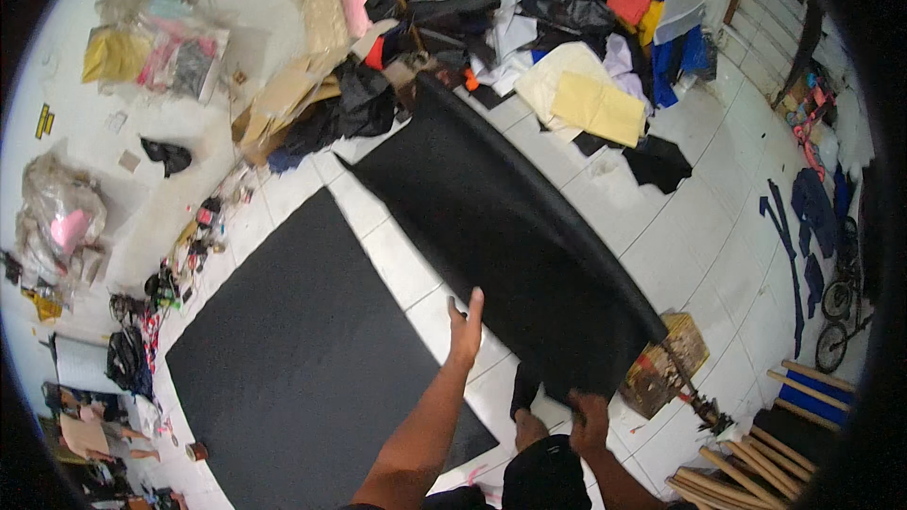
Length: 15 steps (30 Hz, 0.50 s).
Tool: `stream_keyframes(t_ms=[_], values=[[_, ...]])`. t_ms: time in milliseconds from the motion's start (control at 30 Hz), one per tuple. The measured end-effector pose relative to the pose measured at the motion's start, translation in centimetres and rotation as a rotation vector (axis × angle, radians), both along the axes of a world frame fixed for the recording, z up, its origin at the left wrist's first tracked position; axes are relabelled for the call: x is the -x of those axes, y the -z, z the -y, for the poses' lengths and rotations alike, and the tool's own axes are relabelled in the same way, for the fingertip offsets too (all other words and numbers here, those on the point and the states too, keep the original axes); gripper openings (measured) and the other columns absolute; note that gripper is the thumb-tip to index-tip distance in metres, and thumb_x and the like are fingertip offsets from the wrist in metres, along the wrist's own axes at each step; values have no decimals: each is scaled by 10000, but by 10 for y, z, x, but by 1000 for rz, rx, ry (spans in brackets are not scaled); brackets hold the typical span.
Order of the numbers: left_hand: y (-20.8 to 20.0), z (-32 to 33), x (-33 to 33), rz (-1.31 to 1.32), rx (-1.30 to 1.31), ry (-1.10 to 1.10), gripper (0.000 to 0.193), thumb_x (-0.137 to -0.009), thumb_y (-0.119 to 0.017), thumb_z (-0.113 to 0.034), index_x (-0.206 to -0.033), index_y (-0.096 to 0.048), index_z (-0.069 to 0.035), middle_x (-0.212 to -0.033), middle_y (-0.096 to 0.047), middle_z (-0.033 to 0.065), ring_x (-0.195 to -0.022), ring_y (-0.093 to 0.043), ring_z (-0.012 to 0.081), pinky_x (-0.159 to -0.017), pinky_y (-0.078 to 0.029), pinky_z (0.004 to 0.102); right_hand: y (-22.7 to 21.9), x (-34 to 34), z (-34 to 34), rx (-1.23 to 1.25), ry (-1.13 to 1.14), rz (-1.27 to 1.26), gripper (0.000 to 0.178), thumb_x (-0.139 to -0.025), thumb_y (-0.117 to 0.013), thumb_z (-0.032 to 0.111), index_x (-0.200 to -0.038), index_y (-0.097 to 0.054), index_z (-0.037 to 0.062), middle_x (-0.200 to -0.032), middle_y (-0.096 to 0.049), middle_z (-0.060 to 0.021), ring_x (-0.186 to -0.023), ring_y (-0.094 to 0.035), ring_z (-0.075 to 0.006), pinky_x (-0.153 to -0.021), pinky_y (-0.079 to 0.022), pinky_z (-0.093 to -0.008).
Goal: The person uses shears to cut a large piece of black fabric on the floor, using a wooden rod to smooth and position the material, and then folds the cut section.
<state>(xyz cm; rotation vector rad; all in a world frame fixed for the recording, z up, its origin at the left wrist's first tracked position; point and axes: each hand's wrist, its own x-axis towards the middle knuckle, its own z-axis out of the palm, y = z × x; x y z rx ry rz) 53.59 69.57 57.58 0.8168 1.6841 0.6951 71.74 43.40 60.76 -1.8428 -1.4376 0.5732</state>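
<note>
A wide black sheet (529,255) of fabric or similar material runs off a long black roll (567,217) lying slantwise across the tiled floor. My right hand (590,423) is closed on the near end of this sheet, close to my knee. Beside the sheet's left edge is my left hand (464,331), its fingers apart and stretched forward; whether the fingertips touch the edge cannot be made out. A large dark grey-black rectangular sheet (302,359) lies flat on the floor to the left, under my left forearm.
The roll's near end, with a rod sticking out, rests over a worn box (694,345). Cardboard tubes (746,472) lie at lower right. Heaped fabric scraps (529,19) and a yellow folded piece (600,109) fill the far side. Small clutter (203,227) lines the left.
</note>
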Motion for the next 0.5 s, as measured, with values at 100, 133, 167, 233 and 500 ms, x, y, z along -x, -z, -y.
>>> stream_keyframes(t_ms=[100,133,167,233,500], values=[[-34,-76,-30,-223,162,100,798,-782,-707,-501,-1318,-466,39,-1271,-544,314,-1160,-584,416,-925,-502,447,-44,-21,-4,175,-193,51,495,-755,-708,178,-1237,-640,89,-1035,-641,-175,-981,-597,-366,-900,-456,-477],[0,-92,-11,-374,110,180,630,-797,-678,-419,-1214,-571,41,-1155,-629,303,-1106,-617,426,-885,-520,452,-53,-26,-11,203,-274,28,555,-763,-723,229,-1291,-605,104,-1045,-641,-178,-1000,-597,-372,-909,-459,-484],[-16,-99,-27,-434,145,266,492,-812,-638,-345,-1116,-638,41,-1069,-670,292,-1059,-639,430,-859,-527,458,-65,-39,-17,252,-316,26,620,-770,-738,281,-1344,-571,118,-1055,-641,-180,-1019,-596,-379,-918,-462,-492],[-32,-90,-39,-469,-17,417,395,-815,-569,-261,-1058,-668,34,-1049,-670,295,-1026,-651,421,-864,-508,478,-115,-55,-59,765,-301,-153,799,-771,-745,400,-1447,-426,118,-1104,-634,-204,-1064,-598,-390,-934,-469,-500],[-120,-15,-32,190,84,150,357,-806,-682,-102,-1129,-619,36,-1048,-683,135,-925,-629,257,-824,-492,382,-138,54,-196,737,-78,7,794,-860,-642,492,-1490,-355,104,-1212,-605,-308,-1224,-558,-374,-1024,-429,-466]])
